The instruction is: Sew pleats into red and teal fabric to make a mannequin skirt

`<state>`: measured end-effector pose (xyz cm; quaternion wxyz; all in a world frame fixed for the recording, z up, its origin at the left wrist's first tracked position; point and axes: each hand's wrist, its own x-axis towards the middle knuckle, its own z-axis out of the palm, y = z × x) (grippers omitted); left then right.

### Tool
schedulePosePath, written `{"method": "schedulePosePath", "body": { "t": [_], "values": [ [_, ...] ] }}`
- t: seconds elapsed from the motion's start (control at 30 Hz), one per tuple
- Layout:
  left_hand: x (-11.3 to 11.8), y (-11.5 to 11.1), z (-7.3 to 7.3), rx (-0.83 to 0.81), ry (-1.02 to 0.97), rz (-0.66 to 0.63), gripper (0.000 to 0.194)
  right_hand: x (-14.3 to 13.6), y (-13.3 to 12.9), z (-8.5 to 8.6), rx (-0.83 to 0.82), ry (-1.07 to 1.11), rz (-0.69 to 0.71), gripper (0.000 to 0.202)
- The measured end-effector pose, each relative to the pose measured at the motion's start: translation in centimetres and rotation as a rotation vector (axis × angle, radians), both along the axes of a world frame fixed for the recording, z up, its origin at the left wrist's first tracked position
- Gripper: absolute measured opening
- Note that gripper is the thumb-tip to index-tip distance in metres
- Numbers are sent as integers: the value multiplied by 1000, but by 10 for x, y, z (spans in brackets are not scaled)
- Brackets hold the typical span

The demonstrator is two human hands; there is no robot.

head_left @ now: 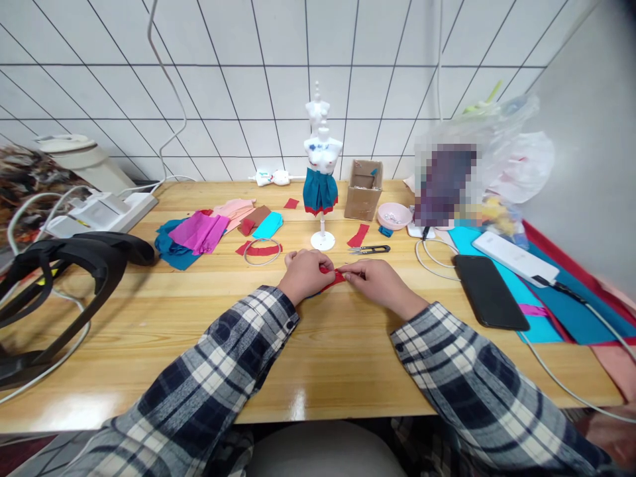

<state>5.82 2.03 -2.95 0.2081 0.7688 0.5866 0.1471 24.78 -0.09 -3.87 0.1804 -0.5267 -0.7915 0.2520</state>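
Observation:
A small piece of red fabric point(338, 277) lies between my two hands at the middle of the table. My left hand point(307, 271) is closed on its left part, and a dark blue edge shows beneath that hand. On the right side, the fingers of my right hand point(377, 283) pinch the fabric's edge. Just beyond stands a white mini dress form point(323, 154) wearing a teal skirt point(319, 192) with a red hem. Thread snips point(370, 250) lie beyond my right hand, beside a red strip point(358, 235). A hoop point(262, 261) rests over another red strip point(271, 250) at the left.
Folded fabrics point(199, 233) and a black headset point(74, 265) occupy the left side. At the back are a cardboard box point(364, 192) and a pink bowl point(395, 216). A black phone point(491, 291), a white power bank point(515, 257) and cables lie on the right.

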Motion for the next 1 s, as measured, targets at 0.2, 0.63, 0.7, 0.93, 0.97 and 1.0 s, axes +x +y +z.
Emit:
{"method": "schedulePosePath", "body": {
  "t": [0.2, 0.63, 0.7, 0.93, 0.97, 1.0],
  "values": [
    [0, 0, -1, -2, -4, 10, 13, -1, -3, 6, 68, -161, 9, 32],
    [-4, -5, 8, -5, 31, -6, 16, 1, -5, 10, 116, -216, 58, 37],
    [-6, -4, 9, -15, 31, -3, 17, 1, -4, 8, 117, -162, 58, 36],
    [-10, -2, 9, -55, -4, 32, 20, 0, -6, 12, 110, -130, 35, 39],
    [-10, -2, 9, -58, -6, 37, 20, -1, -6, 12, 109, -127, 32, 39],
    [-11, -2, 9, -60, -7, 40, 20, -1, -6, 12, 109, -124, 28, 39]
  ]
}}
